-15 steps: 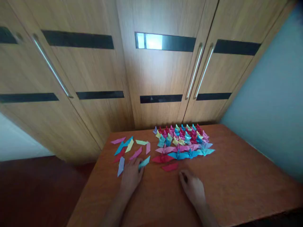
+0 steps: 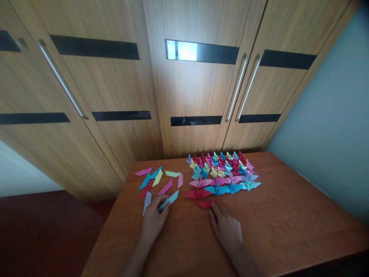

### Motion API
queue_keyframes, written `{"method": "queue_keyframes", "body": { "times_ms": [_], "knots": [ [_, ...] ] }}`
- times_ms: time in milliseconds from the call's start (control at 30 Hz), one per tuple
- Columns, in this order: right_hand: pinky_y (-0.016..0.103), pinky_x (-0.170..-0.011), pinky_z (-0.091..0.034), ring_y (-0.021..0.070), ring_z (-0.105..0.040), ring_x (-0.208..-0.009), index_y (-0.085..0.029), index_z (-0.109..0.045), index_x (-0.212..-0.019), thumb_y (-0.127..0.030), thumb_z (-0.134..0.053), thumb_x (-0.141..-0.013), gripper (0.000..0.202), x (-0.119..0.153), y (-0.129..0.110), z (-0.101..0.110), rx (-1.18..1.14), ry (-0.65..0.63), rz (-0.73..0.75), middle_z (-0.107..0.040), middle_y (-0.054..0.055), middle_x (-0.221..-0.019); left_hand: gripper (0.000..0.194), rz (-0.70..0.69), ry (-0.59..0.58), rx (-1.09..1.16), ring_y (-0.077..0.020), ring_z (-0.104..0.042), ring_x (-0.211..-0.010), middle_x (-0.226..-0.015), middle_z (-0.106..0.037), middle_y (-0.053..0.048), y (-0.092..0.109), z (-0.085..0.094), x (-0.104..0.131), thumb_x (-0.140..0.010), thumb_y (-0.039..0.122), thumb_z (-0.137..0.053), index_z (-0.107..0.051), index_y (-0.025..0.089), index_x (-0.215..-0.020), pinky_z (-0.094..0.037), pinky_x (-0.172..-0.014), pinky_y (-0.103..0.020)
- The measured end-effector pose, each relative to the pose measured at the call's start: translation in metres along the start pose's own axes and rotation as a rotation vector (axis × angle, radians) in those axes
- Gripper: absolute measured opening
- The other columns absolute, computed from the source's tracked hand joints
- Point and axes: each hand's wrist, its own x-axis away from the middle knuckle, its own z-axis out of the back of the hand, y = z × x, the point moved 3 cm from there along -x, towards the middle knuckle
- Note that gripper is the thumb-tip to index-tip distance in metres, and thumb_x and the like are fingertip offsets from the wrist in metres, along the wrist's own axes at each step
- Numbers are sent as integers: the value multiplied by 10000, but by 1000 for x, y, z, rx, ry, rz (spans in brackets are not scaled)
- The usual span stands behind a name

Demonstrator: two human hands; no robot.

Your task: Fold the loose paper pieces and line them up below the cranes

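Note:
My left hand (image 2: 154, 217) pinches a light teal folded-paper piece (image 2: 172, 197) between thumb and fingers, just above the table. With fingers stretched forward, my right hand (image 2: 226, 225) touches the right end of a red folded-paper piece (image 2: 203, 204) lying flat; its thumb is apart from the paper. Directly behind that piece sits a red paper crane (image 2: 197, 194) with spread wings. A lilac folded strip (image 2: 147, 201) lies beside my left hand, and a magenta one (image 2: 165, 187) lies beyond it.
Rows of colourful paper cranes (image 2: 220, 172) fill the table's back middle. Several flat folded pieces, among them a yellow one (image 2: 157, 177) and a dark red one (image 2: 145, 189), lie at the left. Behind the brown table (image 2: 273, 219) stands a wooden wardrobe (image 2: 193, 92); a wall (image 2: 331, 134) is at right.
My left hand has drawn the teal piece slightly down and left. My right hand has moved left and uncurled, its fingertips now on the red piece.

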Motion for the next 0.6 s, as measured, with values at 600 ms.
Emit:
{"method": "queue_keyframes", "body": {
  "times_ms": [600],
  "knots": [
    [247,-574,-471,170,-610,-675,-197,-618,-1089,-488,-481,-851,400,5,-34,15,-1102,-75,-158,-670,52,-849,226,134,-340,546,-189,-631,-767,-859,-672,-47,39,-30,27,-745,333,-634,-627,172,-903,-498,-692,-277]
  ]
}}
